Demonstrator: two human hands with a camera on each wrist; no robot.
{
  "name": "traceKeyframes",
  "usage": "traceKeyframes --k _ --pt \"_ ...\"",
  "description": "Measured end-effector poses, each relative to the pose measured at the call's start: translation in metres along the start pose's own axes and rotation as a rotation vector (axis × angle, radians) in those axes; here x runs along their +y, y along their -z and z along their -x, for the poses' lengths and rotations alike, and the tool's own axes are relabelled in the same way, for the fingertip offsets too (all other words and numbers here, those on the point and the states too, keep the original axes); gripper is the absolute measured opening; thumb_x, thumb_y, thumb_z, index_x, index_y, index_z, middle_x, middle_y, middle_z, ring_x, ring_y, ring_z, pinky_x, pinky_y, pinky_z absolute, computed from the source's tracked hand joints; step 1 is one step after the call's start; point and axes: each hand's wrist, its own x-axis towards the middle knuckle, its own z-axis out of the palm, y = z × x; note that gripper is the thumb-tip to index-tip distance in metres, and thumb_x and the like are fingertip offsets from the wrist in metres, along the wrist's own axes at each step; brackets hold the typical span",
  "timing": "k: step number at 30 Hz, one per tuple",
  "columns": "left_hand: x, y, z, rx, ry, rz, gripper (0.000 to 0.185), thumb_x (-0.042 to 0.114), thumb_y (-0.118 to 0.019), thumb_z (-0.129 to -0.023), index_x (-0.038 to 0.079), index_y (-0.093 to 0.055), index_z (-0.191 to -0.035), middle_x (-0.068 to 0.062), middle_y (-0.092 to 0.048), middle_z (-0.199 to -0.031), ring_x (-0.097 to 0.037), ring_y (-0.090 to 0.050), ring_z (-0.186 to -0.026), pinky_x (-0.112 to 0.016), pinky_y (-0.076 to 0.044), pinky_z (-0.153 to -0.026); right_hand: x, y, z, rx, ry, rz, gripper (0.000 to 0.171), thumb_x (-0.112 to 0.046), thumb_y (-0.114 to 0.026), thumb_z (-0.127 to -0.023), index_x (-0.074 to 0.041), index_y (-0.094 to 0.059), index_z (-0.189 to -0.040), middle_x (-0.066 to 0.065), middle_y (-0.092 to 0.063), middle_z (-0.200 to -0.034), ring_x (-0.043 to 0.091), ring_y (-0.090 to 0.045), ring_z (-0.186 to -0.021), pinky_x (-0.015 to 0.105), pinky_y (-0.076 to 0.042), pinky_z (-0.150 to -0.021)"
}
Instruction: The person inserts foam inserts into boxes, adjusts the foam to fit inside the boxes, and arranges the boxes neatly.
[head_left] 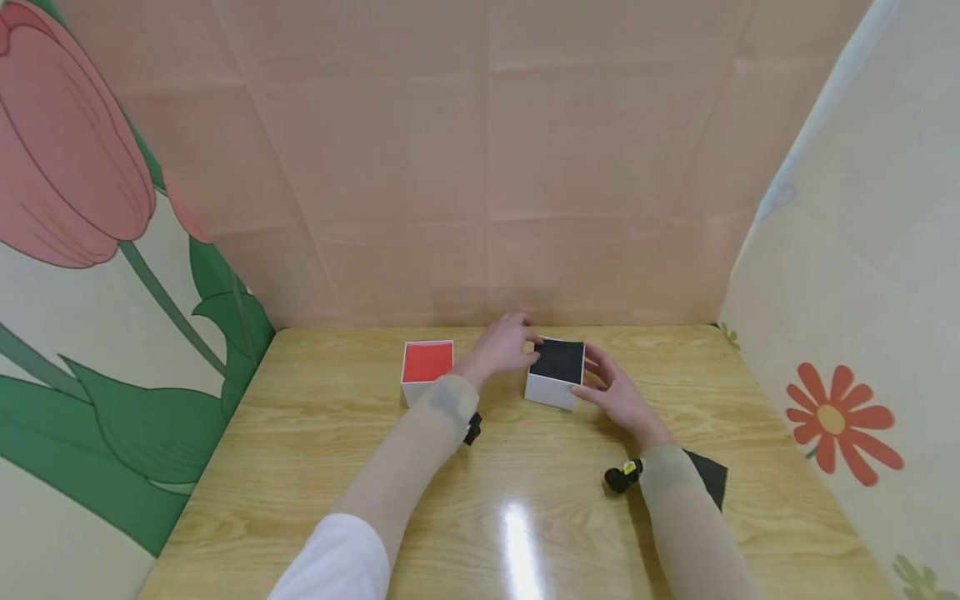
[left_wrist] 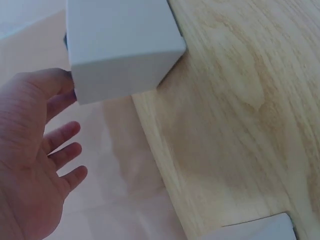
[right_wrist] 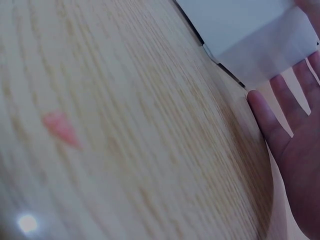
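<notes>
In the head view, a white box with a black square top (head_left: 558, 360) stands between the hands near the table's far edge. My left hand (head_left: 501, 345) is at its left side, thumb and forefinger touching the upper rim; the left wrist view shows the other fingers (left_wrist: 67, 155) loosely extended, off the box. The right hand (head_left: 618, 396) grips the box from the right, thumb at the front corner and fingers behind. In the right wrist view, fingers (right_wrist: 292, 102) lie along the white wall (right_wrist: 270, 47). A second white box with a red top (head_left: 427, 362) stands left of the left hand.
A flat black sheet (head_left: 708, 477) lies partly under the right forearm. The wooden table (head_left: 315, 467) ends at a pinkish cloth backdrop (head_left: 487, 167), with printed side sheets (head_left: 832, 417) around it. Small black cameras (head_left: 621, 477) sit on the wrists.
</notes>
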Motion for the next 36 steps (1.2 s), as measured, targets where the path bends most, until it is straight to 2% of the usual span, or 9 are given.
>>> traceKeyframes --k 2,5,8,13,16,23,27,33,36 --pt "0.004 0.002 -0.002 0.005 -0.031 -0.045 0.034 0.039 -0.071 -0.103 0.026 -0.077 -0.134 -0.005 -0.052 -0.157 -0.024 -0.044 -0.146 -0.040 -0.037 -0.122 0.000 0.000 0.000 0.002 0.003 -0.005 0.094 -0.024 -0.082 -0.098 -0.022 -0.023 -0.172 0.010 -0.026 -0.175 0.040 -0.027 -0.159 0.061 -0.029 -0.123" --pt "0.013 0.003 -0.007 0.034 -0.115 -0.075 0.037 0.040 -0.072 -0.103 0.022 -0.076 -0.135 -0.004 -0.055 -0.154 -0.023 -0.047 -0.144 -0.039 -0.038 -0.121 0.000 0.001 0.001 0.003 0.011 -0.009 0.094 -0.023 -0.082 -0.098 -0.021 -0.024 -0.171 0.010 -0.027 -0.175 0.040 -0.027 -0.159 0.061 -0.029 -0.123" --pt "0.025 0.002 -0.012 0.045 -0.175 -0.023 0.040 0.038 -0.071 -0.104 0.018 -0.073 -0.138 -0.003 -0.059 -0.149 -0.021 -0.051 -0.138 -0.035 -0.042 -0.117 -0.001 0.002 0.002 -0.003 0.017 0.004 0.093 -0.023 -0.081 -0.099 -0.022 -0.023 -0.172 0.010 -0.026 -0.175 0.040 -0.027 -0.158 0.061 -0.030 -0.123" --pt "0.039 -0.003 -0.015 0.009 -0.133 0.095 0.043 0.036 -0.070 -0.106 0.017 -0.069 -0.143 0.000 -0.062 -0.143 -0.016 -0.056 -0.130 -0.031 -0.049 -0.108 -0.002 0.000 0.001 -0.024 0.023 0.001 0.092 -0.023 -0.079 -0.100 -0.024 -0.022 -0.172 0.010 -0.025 -0.176 0.041 -0.027 -0.158 0.059 -0.033 -0.121" --pt "0.044 -0.007 -0.017 -0.016 -0.116 0.105 0.044 0.035 -0.068 -0.107 0.017 -0.067 -0.146 0.000 -0.061 -0.144 -0.014 -0.056 -0.128 -0.029 -0.050 -0.106 -0.001 -0.001 0.001 -0.023 0.024 -0.006 0.090 -0.022 -0.079 -0.101 -0.025 -0.023 -0.172 0.008 -0.025 -0.175 0.040 -0.027 -0.159 0.058 -0.033 -0.121" --pt "0.050 -0.011 -0.019 -0.035 -0.112 0.052 0.045 0.035 -0.068 -0.107 0.018 -0.065 -0.149 -0.003 -0.058 -0.147 -0.017 -0.053 -0.131 -0.031 -0.051 -0.105 -0.002 -0.005 0.001 -0.035 0.026 0.005 0.090 -0.024 -0.077 -0.102 -0.025 -0.021 -0.172 0.006 -0.021 -0.177 0.039 -0.023 -0.160 0.061 -0.029 -0.123" --pt "0.052 -0.011 -0.017 -0.042 -0.116 0.019 0.045 0.035 -0.067 -0.107 0.017 -0.066 -0.149 -0.004 -0.057 -0.145 -0.017 -0.053 -0.127 -0.030 -0.051 -0.102 -0.003 -0.006 0.001 -0.034 0.016 0.003 0.092 -0.025 -0.077 -0.102 -0.026 -0.019 -0.173 0.005 -0.020 -0.177 0.038 -0.023 -0.160 0.060 -0.028 -0.124" --pt "0.052 -0.013 -0.016 -0.038 -0.154 -0.014 0.042 0.034 -0.066 -0.108 0.016 -0.068 -0.146 -0.002 -0.055 -0.134 -0.015 -0.051 -0.117 -0.028 -0.049 -0.097 -0.003 -0.007 0.001 -0.026 0.008 -0.015 0.092 -0.023 -0.078 -0.101 -0.023 -0.020 -0.173 0.006 -0.021 -0.177 0.038 -0.024 -0.160 0.060 -0.028 -0.124" --pt "0.052 -0.014 -0.015 -0.040 -0.177 -0.044 0.039 0.033 -0.064 -0.109 0.017 -0.069 -0.144 -0.002 -0.054 -0.132 -0.016 -0.051 -0.117 -0.028 -0.048 -0.098 -0.004 -0.008 0.001 -0.026 0.020 -0.021 0.093 -0.020 -0.079 -0.101 -0.020 -0.019 -0.173 0.007 -0.021 -0.177 0.039 -0.024 -0.160 0.061 -0.028 -0.124"
